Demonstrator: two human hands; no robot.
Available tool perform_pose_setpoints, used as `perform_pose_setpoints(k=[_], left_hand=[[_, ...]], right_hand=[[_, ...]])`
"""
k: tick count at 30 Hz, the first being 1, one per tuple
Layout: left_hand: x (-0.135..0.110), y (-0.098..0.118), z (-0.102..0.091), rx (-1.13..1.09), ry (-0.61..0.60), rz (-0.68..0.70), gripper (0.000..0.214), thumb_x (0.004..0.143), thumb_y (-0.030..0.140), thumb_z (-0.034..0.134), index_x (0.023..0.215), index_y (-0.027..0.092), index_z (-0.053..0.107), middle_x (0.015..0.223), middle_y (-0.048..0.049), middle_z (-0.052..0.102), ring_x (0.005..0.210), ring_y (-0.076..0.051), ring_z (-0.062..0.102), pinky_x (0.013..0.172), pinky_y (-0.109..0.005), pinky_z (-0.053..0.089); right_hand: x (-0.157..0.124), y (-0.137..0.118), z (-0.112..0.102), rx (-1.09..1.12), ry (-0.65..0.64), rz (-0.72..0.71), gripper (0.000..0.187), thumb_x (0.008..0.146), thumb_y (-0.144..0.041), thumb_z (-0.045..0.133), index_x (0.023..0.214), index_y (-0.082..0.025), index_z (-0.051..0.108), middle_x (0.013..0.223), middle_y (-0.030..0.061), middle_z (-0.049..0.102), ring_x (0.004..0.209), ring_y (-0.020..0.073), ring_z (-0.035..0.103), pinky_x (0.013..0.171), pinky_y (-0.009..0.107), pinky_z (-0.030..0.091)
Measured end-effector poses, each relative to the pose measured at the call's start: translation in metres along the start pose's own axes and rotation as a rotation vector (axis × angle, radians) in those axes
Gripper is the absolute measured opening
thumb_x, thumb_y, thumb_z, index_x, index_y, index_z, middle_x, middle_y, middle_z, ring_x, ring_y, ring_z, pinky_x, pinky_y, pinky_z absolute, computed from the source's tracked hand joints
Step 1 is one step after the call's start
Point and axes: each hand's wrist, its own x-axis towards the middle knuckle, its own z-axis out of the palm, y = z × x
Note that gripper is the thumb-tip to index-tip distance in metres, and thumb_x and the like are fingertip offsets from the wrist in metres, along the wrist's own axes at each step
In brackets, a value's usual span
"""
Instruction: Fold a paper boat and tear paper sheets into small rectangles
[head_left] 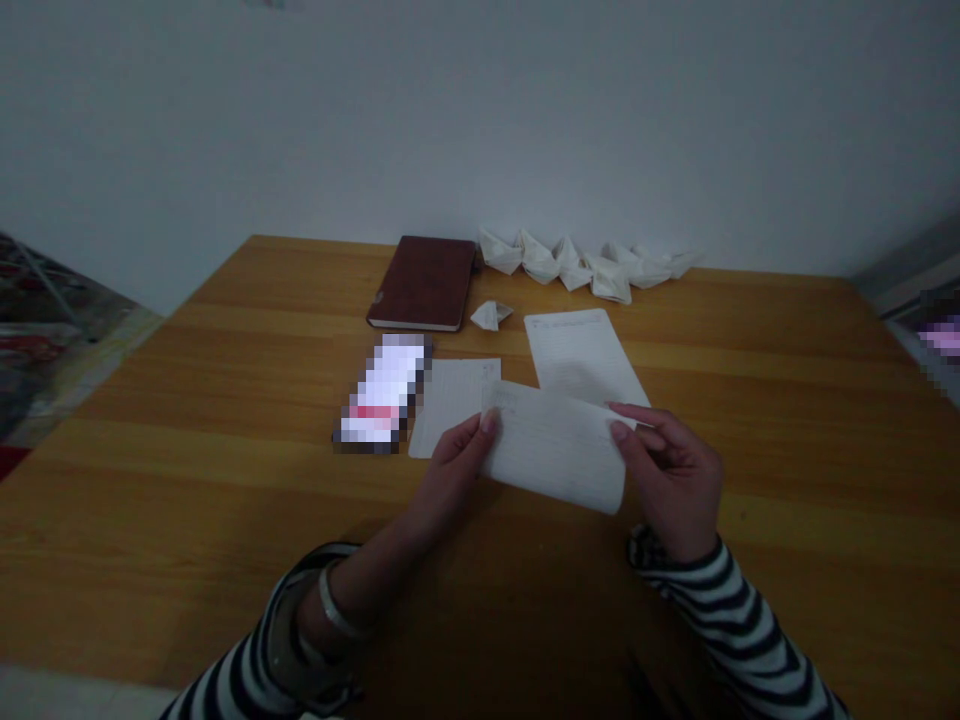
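Observation:
A lined sheet of paper (555, 450) is held up over the table between both hands. My left hand (459, 455) pinches its left edge, thumb on top. At the upper right corner, my right hand (671, 475) grips the sheet between thumb and fingers. Behind it lie two more lined sheets: a left sheet (457, 390), partly covered by the held one, and a right sheet (581, 350). Farther back sits a small folded paper piece (491, 315). Several folded paper boats (574, 265) stand in a row near the wall.
A brown notebook (427, 282) lies at the back of the wooden table (225, 400), left of the boats. In front of it is a phone (384, 390) with a lit, blurred screen. A pale wall (450, 110) rises behind the table's back edge.

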Motion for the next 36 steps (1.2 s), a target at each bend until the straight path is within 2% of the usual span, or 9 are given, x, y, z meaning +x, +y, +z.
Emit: perform_pose_setpoints(k=[7, 12, 15, 19, 23, 28, 32, 36], left_hand=[[-0.0019, 0.0022, 0.0032, -0.053, -0.018, -0.015, 0.035, 0.088, 0.047, 0.061, 0.095, 0.014, 0.071, 0.078, -0.006, 0.069, 0.063, -0.012, 0.057, 0.059, -0.022, 0.044], [-0.0035, 0.0039, 0.003, -0.052, -0.027, -0.013, 0.034, 0.088, 0.047, 0.06, 0.095, 0.015, 0.071, 0.077, -0.0048, 0.069, 0.066, -0.011, 0.056, 0.06, -0.021, 0.043], [-0.0034, 0.0046, 0.0026, -0.028, -0.023, -0.019, 0.035, 0.088, 0.047, 0.06, 0.093, 0.014, 0.071, 0.077, -0.0052, 0.068, 0.065, -0.012, 0.054, 0.06, -0.022, 0.042], [-0.0023, 0.0044, 0.0007, -0.024, -0.026, -0.003, 0.034, 0.088, 0.047, 0.06, 0.093, 0.015, 0.071, 0.078, -0.0048, 0.067, 0.065, -0.012, 0.053, 0.06, -0.023, 0.041], [-0.0013, 0.0048, -0.0014, -0.006, -0.032, 0.018, 0.033, 0.088, 0.046, 0.06, 0.091, 0.015, 0.071, 0.077, -0.0045, 0.067, 0.065, -0.012, 0.053, 0.06, -0.024, 0.04], [-0.0028, 0.0091, 0.001, -0.005, -0.02, 0.014, 0.034, 0.088, 0.046, 0.06, 0.092, 0.014, 0.071, 0.076, -0.0058, 0.067, 0.062, -0.013, 0.052, 0.057, -0.024, 0.039], [-0.0027, 0.0098, 0.0032, -0.041, 0.023, 0.024, 0.034, 0.087, 0.046, 0.061, 0.094, 0.014, 0.071, 0.078, -0.006, 0.068, 0.064, -0.014, 0.055, 0.059, -0.025, 0.041], [-0.0009, 0.0063, 0.0017, -0.052, 0.023, 0.041, 0.033, 0.088, 0.046, 0.061, 0.095, 0.015, 0.072, 0.079, -0.0054, 0.069, 0.067, -0.014, 0.056, 0.061, -0.024, 0.042]], right_hand=[[0.0028, -0.0003, -0.0038, -0.056, 0.001, -0.028, 0.014, 0.082, -0.027, 0.071, 0.094, -0.022, 0.076, 0.065, -0.0023, 0.072, 0.057, 0.0084, 0.06, 0.06, 0.019, 0.047], [0.0029, 0.0012, -0.0053, -0.099, -0.013, -0.036, 0.021, 0.081, -0.027, 0.072, 0.101, -0.023, 0.075, 0.066, -0.002, 0.073, 0.056, 0.0101, 0.063, 0.057, 0.02, 0.049], [0.0033, 0.0022, -0.0056, -0.105, -0.026, -0.054, 0.016, 0.081, -0.027, 0.072, 0.095, -0.023, 0.077, 0.075, -0.0002, 0.075, 0.063, 0.0118, 0.066, 0.062, 0.022, 0.051], [0.0035, 0.0016, -0.0064, -0.135, -0.034, -0.037, 0.025, 0.082, -0.028, 0.07, 0.106, -0.023, 0.075, 0.053, -0.0055, 0.062, 0.05, 0.0089, 0.055, 0.054, 0.021, 0.046], [0.0029, 0.0007, -0.0063, -0.122, -0.066, -0.033, 0.024, 0.082, -0.028, 0.07, 0.104, -0.021, 0.075, 0.057, -0.0041, 0.061, 0.055, 0.0104, 0.055, 0.057, 0.023, 0.046], [0.003, 0.0007, -0.0056, -0.115, -0.069, -0.032, 0.046, 0.082, -0.027, 0.07, 0.127, -0.021, 0.063, 0.049, -0.0094, 0.043, 0.047, 0.0074, 0.041, 0.051, 0.02, 0.04], [0.0036, 0.0041, -0.0063, -0.115, -0.156, -0.012, 0.036, 0.081, -0.028, 0.071, 0.116, -0.022, 0.07, 0.061, -0.0048, 0.058, 0.057, 0.009, 0.053, 0.058, 0.021, 0.047], [0.0041, 0.0086, -0.0071, -0.059, -0.202, 0.016, 0.04, 0.082, -0.029, 0.069, 0.122, -0.024, 0.066, 0.07, -0.002, 0.063, 0.066, 0.0124, 0.06, 0.064, 0.025, 0.051]])
